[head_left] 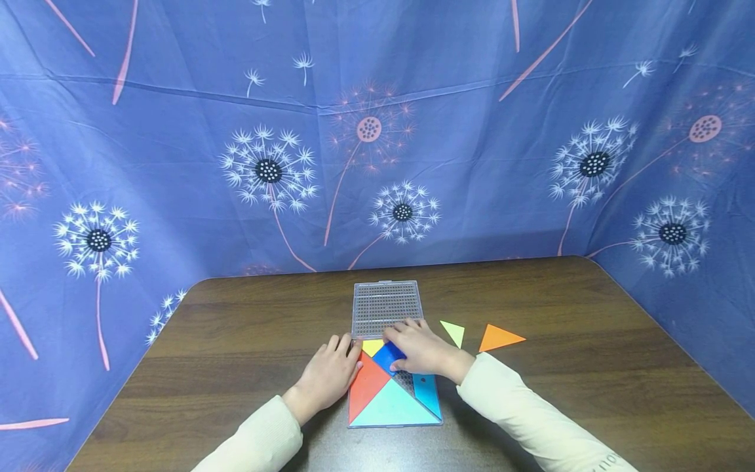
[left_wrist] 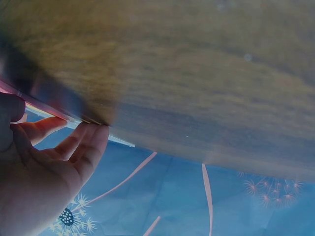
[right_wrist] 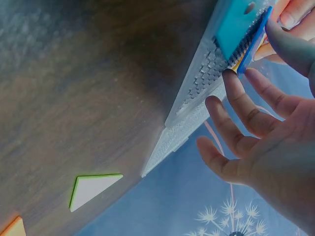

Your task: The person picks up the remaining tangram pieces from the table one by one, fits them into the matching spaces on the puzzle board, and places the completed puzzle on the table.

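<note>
An open clear plastic tangram case lies on the table, its studded base (head_left: 404, 381) showing between pieces. In the base are a red triangle (head_left: 367, 387), a light blue triangle (head_left: 395, 408), a blue piece with a small hole (head_left: 425, 389) and a yellow piece (head_left: 372, 347), partly hidden. My right hand (head_left: 421, 349) pinches a dark blue tangram piece (right_wrist: 255, 42) between thumb and fingers, tilted over the base in the right wrist view. My left hand (head_left: 327, 372) rests along the left edge of the case, fingertips touching it, thumb beside the red triangle.
The lid (head_left: 386, 305) lies unfolded behind the base. A light green triangle (head_left: 455, 333) and an orange triangle (head_left: 500, 337) lie on the wooden table (head_left: 590, 367) to the right. A blue dandelion-patterned cloth (head_left: 472, 164) hangs behind the table.
</note>
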`<move>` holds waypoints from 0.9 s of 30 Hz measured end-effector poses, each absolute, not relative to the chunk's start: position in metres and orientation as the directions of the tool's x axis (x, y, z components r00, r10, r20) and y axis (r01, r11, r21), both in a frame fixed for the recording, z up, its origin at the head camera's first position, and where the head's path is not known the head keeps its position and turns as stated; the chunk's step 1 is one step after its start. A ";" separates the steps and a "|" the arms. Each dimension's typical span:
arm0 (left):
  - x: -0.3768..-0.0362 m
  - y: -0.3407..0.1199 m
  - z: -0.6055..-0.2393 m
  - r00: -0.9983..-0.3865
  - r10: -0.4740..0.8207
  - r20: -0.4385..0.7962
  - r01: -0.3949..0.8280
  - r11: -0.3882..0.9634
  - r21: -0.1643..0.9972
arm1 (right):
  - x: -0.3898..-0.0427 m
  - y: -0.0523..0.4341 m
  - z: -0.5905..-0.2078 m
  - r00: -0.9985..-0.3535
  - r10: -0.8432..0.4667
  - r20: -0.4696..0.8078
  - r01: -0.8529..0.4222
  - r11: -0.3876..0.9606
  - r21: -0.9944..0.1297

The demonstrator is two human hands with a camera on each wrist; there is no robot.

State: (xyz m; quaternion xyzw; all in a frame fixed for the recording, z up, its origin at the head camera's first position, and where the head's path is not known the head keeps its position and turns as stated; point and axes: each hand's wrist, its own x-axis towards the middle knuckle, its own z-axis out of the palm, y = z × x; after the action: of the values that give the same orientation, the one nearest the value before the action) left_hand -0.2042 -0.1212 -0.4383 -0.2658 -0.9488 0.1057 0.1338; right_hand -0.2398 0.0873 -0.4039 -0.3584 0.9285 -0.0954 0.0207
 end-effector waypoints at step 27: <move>-0.204 -0.120 -0.439 -0.823 0.533 0.197 0.469 0.833 -0.294 | -0.236 0.086 -0.412 -0.740 -0.670 0.060 -0.672 0.734 -0.098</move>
State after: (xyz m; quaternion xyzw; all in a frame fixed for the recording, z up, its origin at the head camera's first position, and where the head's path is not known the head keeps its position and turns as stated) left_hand -0.2042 -0.1199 -0.4386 -0.2642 -0.9475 0.1170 0.1367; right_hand -0.2357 0.0857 -0.4118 -0.3605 0.9310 -0.0565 -0.0101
